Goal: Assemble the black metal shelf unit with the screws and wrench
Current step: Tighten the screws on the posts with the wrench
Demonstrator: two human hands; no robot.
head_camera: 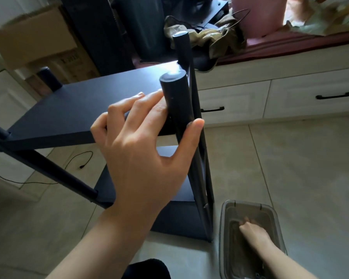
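The black shelf unit stands on the tiled floor, partly built. The left hand steadies its near post, thumb and fingers grasping it. The right hand reaches into a clear plastic bin, fingers curled, likely fetching a screw; whether its grip holds anything cannot be told. Next, the screw must be brought to the post joint.

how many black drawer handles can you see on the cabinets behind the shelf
2. One handle is on the right-hand drawer; the other handle is on the drawer beside it, its left end hidden behind the shelf post. More may be hidden.
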